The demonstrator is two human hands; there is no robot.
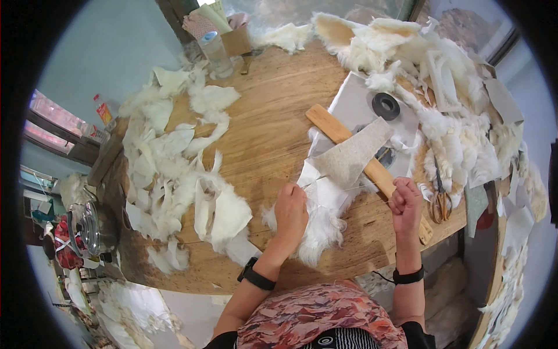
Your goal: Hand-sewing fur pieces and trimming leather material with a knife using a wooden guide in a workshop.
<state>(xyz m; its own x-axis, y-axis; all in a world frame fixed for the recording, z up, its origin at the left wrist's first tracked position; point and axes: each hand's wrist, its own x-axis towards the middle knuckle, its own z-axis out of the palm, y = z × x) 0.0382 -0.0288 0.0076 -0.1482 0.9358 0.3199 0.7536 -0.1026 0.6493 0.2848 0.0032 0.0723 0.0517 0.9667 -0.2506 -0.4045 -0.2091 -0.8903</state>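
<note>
My left hand (290,214) is closed on the edge of a white fur piece (326,200), which lies with its pale skin side up and long hair spilling out at the near side. To the right, my right hand (406,203) is raised with its fingers pinched together; what they hold is too small to make out. A thin pale line, like a thread, shows faintly between the fur and this hand. Just beyond the fur, a beige sheet (354,152) shaped like a pattern lies over a long wooden strip (325,123).
Scissors (440,200) lie right of my right hand. A black tape roll (386,106) rests on a white board (351,96). Fur scraps (163,174) cover the table's left side, and more fur (378,43) is heaped far right. A clear bottle (216,55) stands at the back.
</note>
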